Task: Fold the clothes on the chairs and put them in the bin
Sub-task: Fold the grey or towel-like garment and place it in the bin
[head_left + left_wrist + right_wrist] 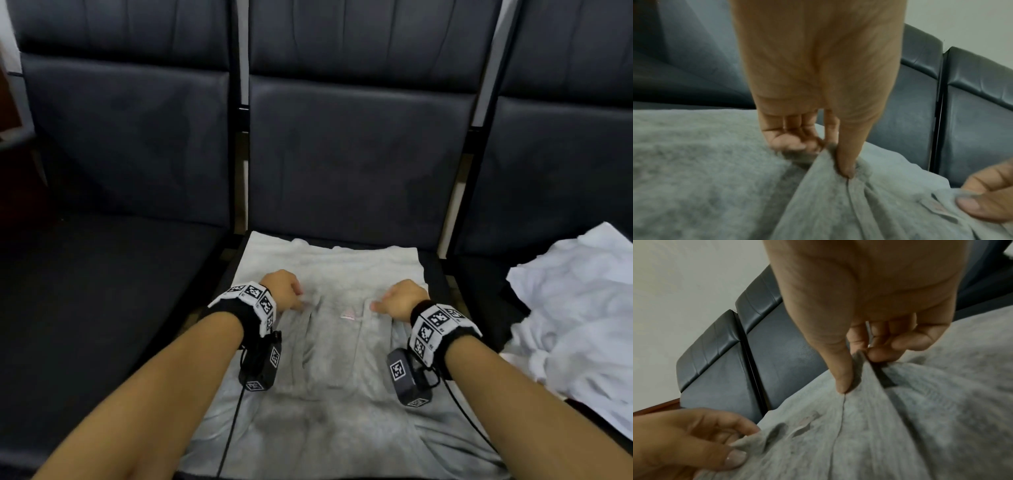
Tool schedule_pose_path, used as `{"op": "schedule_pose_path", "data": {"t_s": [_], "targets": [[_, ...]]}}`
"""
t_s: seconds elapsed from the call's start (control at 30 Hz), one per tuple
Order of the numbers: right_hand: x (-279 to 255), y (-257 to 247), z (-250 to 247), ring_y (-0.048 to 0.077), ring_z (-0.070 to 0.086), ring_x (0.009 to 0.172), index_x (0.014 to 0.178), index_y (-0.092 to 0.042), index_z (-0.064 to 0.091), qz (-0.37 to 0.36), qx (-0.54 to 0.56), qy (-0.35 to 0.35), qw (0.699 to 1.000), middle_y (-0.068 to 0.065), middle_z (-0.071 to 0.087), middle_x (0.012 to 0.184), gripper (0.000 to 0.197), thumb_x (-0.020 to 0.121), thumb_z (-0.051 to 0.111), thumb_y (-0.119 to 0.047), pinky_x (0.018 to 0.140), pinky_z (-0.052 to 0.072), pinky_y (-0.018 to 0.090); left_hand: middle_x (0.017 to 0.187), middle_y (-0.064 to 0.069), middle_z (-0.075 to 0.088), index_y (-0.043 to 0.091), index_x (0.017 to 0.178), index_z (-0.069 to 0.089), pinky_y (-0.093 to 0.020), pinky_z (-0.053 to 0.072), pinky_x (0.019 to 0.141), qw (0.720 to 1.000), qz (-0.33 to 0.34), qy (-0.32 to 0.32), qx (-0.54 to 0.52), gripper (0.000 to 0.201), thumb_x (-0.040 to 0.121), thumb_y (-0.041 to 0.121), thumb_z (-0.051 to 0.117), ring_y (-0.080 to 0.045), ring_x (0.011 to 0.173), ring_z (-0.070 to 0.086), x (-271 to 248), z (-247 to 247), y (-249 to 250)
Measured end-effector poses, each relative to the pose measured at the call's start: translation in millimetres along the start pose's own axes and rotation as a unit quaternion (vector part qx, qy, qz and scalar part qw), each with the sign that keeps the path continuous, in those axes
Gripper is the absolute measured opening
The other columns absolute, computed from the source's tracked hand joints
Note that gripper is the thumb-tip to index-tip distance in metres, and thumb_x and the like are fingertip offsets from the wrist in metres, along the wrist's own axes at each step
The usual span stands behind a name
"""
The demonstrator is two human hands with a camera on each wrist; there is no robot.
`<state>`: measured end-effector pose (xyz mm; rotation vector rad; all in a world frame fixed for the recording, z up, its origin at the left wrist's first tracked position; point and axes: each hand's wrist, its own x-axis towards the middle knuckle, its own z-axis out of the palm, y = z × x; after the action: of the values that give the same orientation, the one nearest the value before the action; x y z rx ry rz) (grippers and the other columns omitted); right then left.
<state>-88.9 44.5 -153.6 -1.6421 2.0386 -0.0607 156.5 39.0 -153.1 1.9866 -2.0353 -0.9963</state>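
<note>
A grey garment (335,359) lies spread on the seat of the middle chair (356,164), with a small pink label near its middle. My left hand (287,291) pinches a raised fold of the grey garment (828,186) on its left side, thumb against fingers. My right hand (400,298) pinches a matching fold of the same garment (879,410) on the right. In the left wrist view the left hand (830,155) grips the cloth edge, and the right hand (986,198) shows at the lower right. The right wrist view has the right hand (857,368) pinching a seam. No bin is in view.
A crumpled white garment (575,315) lies on the right chair's seat. The left chair (113,246) has a bare dark seat. Black metal frames separate the chairs. A pale wall stands behind the backrests.
</note>
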Motion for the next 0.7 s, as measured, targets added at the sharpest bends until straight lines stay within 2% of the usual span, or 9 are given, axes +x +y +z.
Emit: {"op": "schedule_pose_path", "data": {"t_s": [0.07, 0.17, 0.2, 0.27, 0.33, 0.43, 0.5, 0.63, 0.7], "targets": [[-3.3, 2.5, -6.1, 0.022, 0.059, 0.115, 0.108, -0.010, 0.069, -0.023, 0.047, 0.021, 0.998, 0.004, 0.065, 0.121, 0.039, 0.085, 0.069, -0.041, 0.091, 0.045, 0.023, 0.087, -0.002, 0.062, 0.013, 0.087, 0.067, -0.022, 0.042, 0.069, 1.000, 0.012, 0.006, -0.023, 0.025, 0.072, 0.021, 0.085, -0.018, 0.084, 0.057, 1.5, -3.1, -2.4], [-14.6, 9.2, -21.4, 0.020, 0.064, 0.104, 0.074, -0.022, 0.068, -0.064, 0.145, 0.075, 0.984, 0.000, 0.071, 0.098, 0.013, 0.083, 0.075, -0.030, 0.090, 0.048, 0.026, 0.068, 0.000, 0.056, 0.014, 0.067, 0.058, -0.017, 0.043, 0.053, 0.996, 0.035, 0.025, -0.083, 0.029, 0.068, 0.016, 0.087, -0.012, 0.063, 0.053, -13.5, -17.6, 0.3], [-22.3, 11.2, -27.6, 0.019, 0.064, 0.098, 0.070, -0.024, 0.066, -0.083, 0.164, 0.090, 0.979, -0.004, 0.069, 0.088, 0.017, 0.085, 0.073, -0.026, 0.085, 0.049, 0.027, 0.069, -0.001, 0.054, 0.013, 0.068, 0.056, -0.016, 0.044, 0.051, 0.994, 0.046, 0.033, -0.099, 0.030, 0.069, 0.016, 0.087, -0.011, 0.061, 0.052, -25.6, -24.6, 4.5], [-43.6, 8.1, -40.2, 0.018, 0.059, 0.088, 0.080, -0.019, 0.068, -0.110, 0.194, 0.103, 0.969, -0.005, 0.062, 0.080, 0.013, 0.092, 0.063, -0.020, 0.074, 0.049, 0.029, 0.072, -0.002, 0.052, 0.010, 0.074, 0.052, -0.020, 0.050, 0.051, 0.988, 0.067, 0.042, -0.133, 0.032, 0.074, 0.017, 0.083, -0.011, 0.064, 0.055, -52.4, -41.3, 15.6], [-72.7, 2.4, -53.2, 0.021, 0.057, 0.084, 0.086, -0.018, 0.066, -0.127, 0.233, 0.101, 0.959, 0.002, 0.060, 0.086, 0.016, 0.097, 0.055, -0.019, 0.073, 0.054, 0.038, 0.075, -0.004, 0.053, 0.011, 0.076, 0.048, -0.026, 0.053, 0.048, 0.982, 0.087, 0.051, -0.160, 0.032, 0.078, 0.016, 0.080, -0.015, 0.066, 0.059, -85.6, -58.6, 29.3], [-123.2, -4.7, -68.9, 0.027, 0.060, 0.093, 0.080, -0.022, 0.061, -0.149, 0.317, 0.110, 0.930, 0.007, 0.060, 0.093, 0.023, 0.099, 0.049, -0.017, 0.073, 0.058, 0.049, 0.068, -0.004, 0.053, 0.010, 0.078, 0.047, -0.024, 0.050, 0.042, 0.976, 0.124, 0.082, -0.160, 0.032, 0.079, 0.016, 0.079, -0.013, 0.057, 0.059, -143.3, -80.1, 47.8], [-157.4, -10.4, -78.4, 0.024, 0.059, 0.087, 0.079, -0.020, 0.059, -0.174, 0.343, 0.142, 0.912, 0.004, 0.058, 0.085, 0.025, 0.100, 0.047, -0.015, 0.067, 0.058, 0.044, 0.064, -0.002, 0.051, 0.011, 0.077, 0.047, -0.024, 0.048, 0.040, 0.971, 0.142, 0.108, -0.158, 0.033, 0.078, 0.016, 0.079, -0.010, 0.051, 0.057, -181.0, -91.4, 56.6], [-230.3, -12.8, -92.3, 0.017, 0.056, 0.067, 0.079, -0.018, 0.061, -0.222, 0.384, 0.164, 0.881, 0.003, 0.057, 0.077, 0.027, 0.101, 0.047, -0.015, 0.044, 0.047, 0.022, 0.062, -0.003, 0.051, 0.013, 0.071, 0.048, -0.035, 0.050, 0.052, 0.961, 0.177, 0.147, -0.154, 0.036, 0.074, 0.022, 0.083, -0.021, 0.058, 0.055, -252.1, -102.0, 67.2], [-256.4, -10.5, -99.5, 0.016, 0.056, 0.065, 0.084, -0.016, 0.062, -0.242, 0.369, 0.181, 0.879, 0.004, 0.059, 0.079, 0.021, 0.100, 0.049, -0.016, 0.042, 0.046, 0.021, 0.061, -0.001, 0.052, 0.013, 0.070, 0.051, -0.037, 0.054, 0.054, 0.959, 0.192, 0.146, -0.151, 0.035, 0.072, 0.024, 0.084, -0.016, 0.055, 0.056, -279.2, -104.0, 69.9]]}}
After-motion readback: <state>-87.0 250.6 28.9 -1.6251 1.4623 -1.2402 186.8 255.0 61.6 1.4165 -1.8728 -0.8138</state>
